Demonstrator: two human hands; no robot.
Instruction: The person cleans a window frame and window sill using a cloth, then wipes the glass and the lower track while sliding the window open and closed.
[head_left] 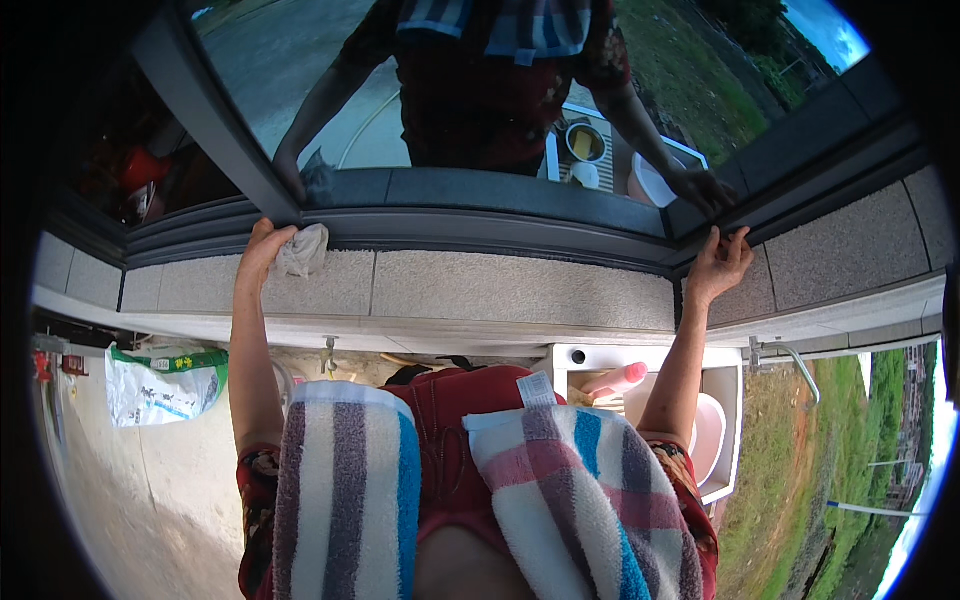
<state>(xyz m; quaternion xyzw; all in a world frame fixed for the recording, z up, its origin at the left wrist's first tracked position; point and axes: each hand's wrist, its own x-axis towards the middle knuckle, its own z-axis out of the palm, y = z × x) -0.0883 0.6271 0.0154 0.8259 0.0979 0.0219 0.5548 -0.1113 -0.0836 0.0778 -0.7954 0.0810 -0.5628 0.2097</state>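
A striped towel (500, 480) hangs nearest, over the person's shoulders. Far below the fingers, a white bag (160, 385) with a green top leans by the wall, its print too small to read. The left hand (262, 250) grips a pale rag (303, 250) against the grey window frame (480, 225). The right hand (718, 265) has its fingers hooked on the frame. The glass (330, 60) mirrors the person.
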